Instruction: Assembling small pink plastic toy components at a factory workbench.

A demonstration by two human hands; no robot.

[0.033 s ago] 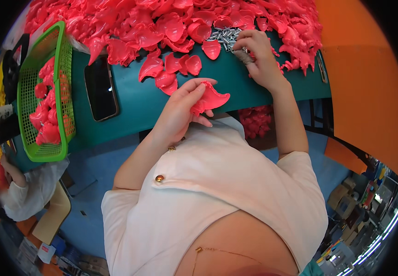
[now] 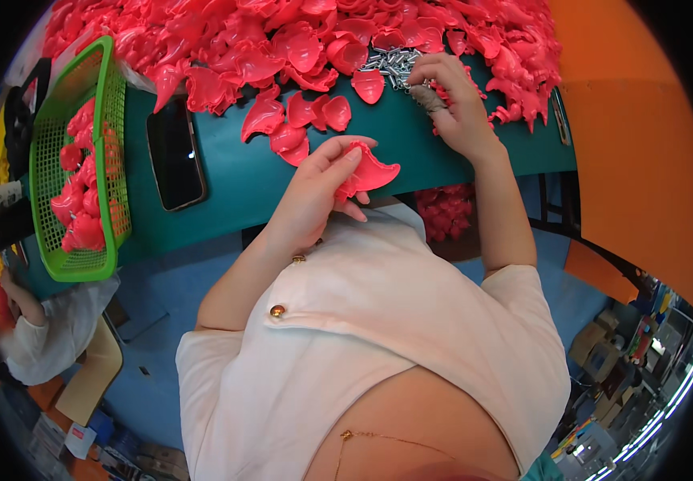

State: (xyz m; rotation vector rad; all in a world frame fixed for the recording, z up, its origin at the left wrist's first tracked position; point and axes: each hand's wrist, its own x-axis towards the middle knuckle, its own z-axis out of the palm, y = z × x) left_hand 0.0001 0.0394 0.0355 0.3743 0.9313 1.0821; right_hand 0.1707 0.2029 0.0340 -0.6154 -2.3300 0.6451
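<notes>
My left hand (image 2: 321, 186), over the table's near edge, grips a curved pink-red plastic shell piece (image 2: 374, 172) with a pointed end, the thumb on top. My right hand (image 2: 457, 108) is beside a small heap of silver metal pieces (image 2: 394, 64), which look like small springs or pins. Its fingers curl toward the thumb, and a greyish wrap covers a digit. Whatever is between those fingertips is too small or hidden to make out. Between the hands and the big pile lie several loose pink-red shells (image 2: 336, 114), with one rounded shell (image 2: 368, 86) next to the metal heap.
A large pile of pink-red plastic shells (image 2: 234, 60) covers the far side of the green table (image 2: 234, 160). To the left are a black phone (image 2: 176, 156) and a green basket (image 2: 74, 268) holding pink-red parts. Another person (image 2: 54, 337) sits far left. An orange panel (image 2: 635, 160) stands right.
My right hand has shifted very slightly to the right, away from the metal heap. The left hand and its shell piece have hardly moved.
</notes>
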